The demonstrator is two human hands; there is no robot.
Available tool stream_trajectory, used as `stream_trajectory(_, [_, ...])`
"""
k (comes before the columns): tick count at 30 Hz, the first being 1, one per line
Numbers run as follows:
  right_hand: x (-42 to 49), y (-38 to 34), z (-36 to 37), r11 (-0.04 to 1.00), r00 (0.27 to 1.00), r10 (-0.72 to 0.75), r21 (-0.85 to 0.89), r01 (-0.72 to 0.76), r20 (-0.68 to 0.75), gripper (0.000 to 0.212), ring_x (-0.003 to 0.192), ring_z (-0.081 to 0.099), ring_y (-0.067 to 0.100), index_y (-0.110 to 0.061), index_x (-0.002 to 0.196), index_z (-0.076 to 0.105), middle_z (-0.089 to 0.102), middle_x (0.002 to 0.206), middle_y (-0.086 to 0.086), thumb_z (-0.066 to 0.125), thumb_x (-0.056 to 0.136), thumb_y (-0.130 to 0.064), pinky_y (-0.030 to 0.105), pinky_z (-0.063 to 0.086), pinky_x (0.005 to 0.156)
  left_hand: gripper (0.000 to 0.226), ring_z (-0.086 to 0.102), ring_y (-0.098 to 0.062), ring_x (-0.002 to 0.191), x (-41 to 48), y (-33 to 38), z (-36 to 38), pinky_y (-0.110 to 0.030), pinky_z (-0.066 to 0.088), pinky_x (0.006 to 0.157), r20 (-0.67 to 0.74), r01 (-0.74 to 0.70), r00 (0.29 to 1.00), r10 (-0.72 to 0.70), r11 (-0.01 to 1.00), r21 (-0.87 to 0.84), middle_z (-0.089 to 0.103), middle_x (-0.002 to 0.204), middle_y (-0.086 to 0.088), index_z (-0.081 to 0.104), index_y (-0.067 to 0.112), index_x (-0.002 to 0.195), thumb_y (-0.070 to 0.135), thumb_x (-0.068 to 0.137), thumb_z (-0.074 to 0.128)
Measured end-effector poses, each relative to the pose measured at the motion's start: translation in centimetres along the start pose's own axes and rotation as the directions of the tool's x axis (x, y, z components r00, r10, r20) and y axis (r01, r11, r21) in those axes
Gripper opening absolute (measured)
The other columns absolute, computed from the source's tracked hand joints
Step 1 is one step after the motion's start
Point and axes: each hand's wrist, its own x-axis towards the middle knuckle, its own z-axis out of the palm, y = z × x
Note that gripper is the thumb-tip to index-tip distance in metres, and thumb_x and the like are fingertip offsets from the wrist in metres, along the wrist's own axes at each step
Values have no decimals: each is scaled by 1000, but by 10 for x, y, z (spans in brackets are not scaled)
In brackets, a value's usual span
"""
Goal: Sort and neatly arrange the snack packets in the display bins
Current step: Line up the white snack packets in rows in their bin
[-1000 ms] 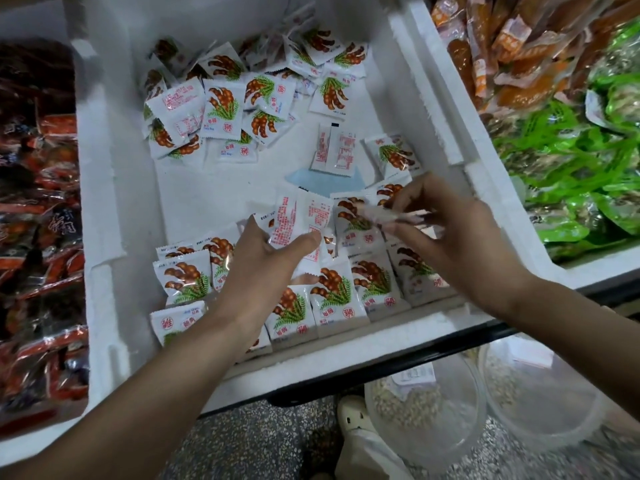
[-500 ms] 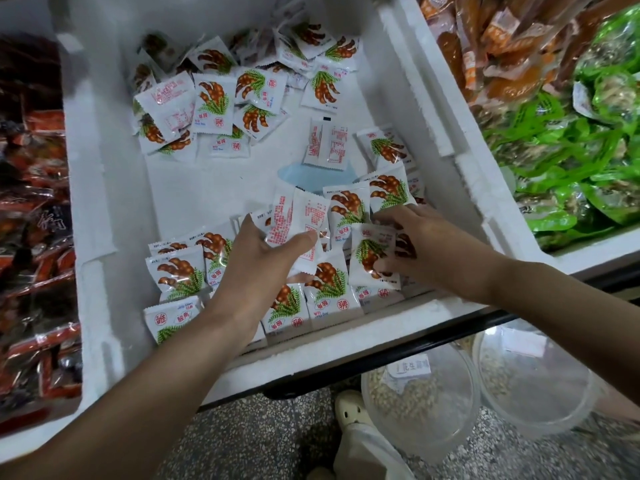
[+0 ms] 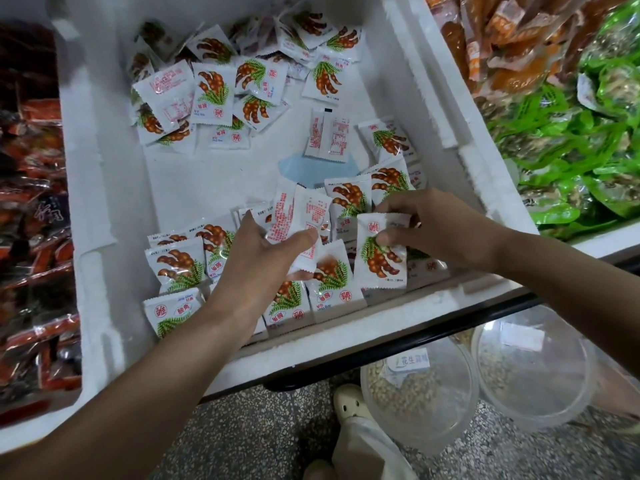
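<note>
A white foam bin [image 3: 104,216] holds small white snack packets printed with brown pods and green leaves. Several stand in a row [image 3: 176,268] along the near wall, and a loose heap [image 3: 214,95] lies at the far end. My left hand [image 3: 256,258] holds a white packet [image 3: 304,216] with its red-print back facing up, thumb pressed on it. My right hand [image 3: 440,233] pinches the top of another packet [image 3: 379,254], front side showing, at the right end of the near row.
A bin of red and dark packets [image 3: 31,209] lies to the left. Orange packs [image 3: 502,39] and green packs [image 3: 581,143] fill the bin on the right. Two clear tubs [image 3: 415,393] sit on the floor below, next to my shoe [image 3: 349,403]. A blue patch [image 3: 298,168] shows on the bin floor.
My right hand came down from mid-air to the right end of the near row and now pinches a packet there. My left hand stayed put, holding its packet.
</note>
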Motion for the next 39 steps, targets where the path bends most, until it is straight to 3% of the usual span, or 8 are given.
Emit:
stream_trajectory(10, [7,-3,11,1000,987,19,-23,-16,161,29,94,60,9,-22,118,61,64,106,-2,63,89,-20,19,49,78,41,70,-13,91,0,-4,-2,-27,59,63,-12,15,1000,-16,1000,-15,70,107,4,54,17,122,16,85,71])
stream_trajectory(15, [9,-2,12,998,989,32,48,-39,145,21,70,54,-2,-18,112,58,63,95,-3,60,91,-17,5,42,51,45,69,-16,95,2,-6,-2,-30,60,67,0,12,1000,-12,1000,21,68,112,3,53,17,125,19,84,71])
stream_trajectory(19, [9,1,17,1000,990,19,15,-22,142,33,98,60,13,-15,121,58,63,112,0,62,89,-22,24,52,83,41,70,-14,90,-1,-5,2,-25,58,61,36,-7,999,6,999,31,71,107,2,55,13,124,15,86,70])
stream_trajectory(25, [3,-8,15,987,983,-144,-87,134,-117,43,107,50,8,-17,126,52,55,120,-3,62,87,-31,15,40,89,34,71,-6,77,-4,-2,11,-24,58,59,111,-24,994,19,999,47,70,94,9,54,17,116,14,86,69])
stream_trajectory(28, [-2,-19,13,961,976,-132,220,170,-176,30,92,62,10,-17,113,58,65,103,-3,59,88,-33,21,50,81,32,69,-1,76,-7,-2,15,-25,60,61,169,-82,983,68,994,75,69,84,17,52,30,102,14,83,71])
stream_trajectory(31, [-4,-20,13,963,982,-153,205,172,-108,27,82,62,24,-9,97,64,66,90,8,65,84,-33,42,51,78,37,65,8,72,-11,-1,20,-21,58,59,219,-118,972,88,985,127,65,75,28,46,35,96,15,82,73])
stream_trajectory(35, [-5,-19,3,938,987,-109,316,143,-122,21,67,58,18,-2,80,62,65,80,17,66,84,-23,36,49,67,37,64,11,70,-11,0,24,-13,52,53,229,-121,969,89,984,130,68,82,24,47,34,99,15,81,73])
stream_trajectory(39, [-9,-8,-22,920,950,-73,347,182,-305,9,64,63,-1,-17,77,60,69,68,-13,65,85,-18,16,49,62,24,58,18,59,-13,3,25,-6,47,51,232,-129,967,104,987,95,51,52,41,43,29,87,13,93,59])
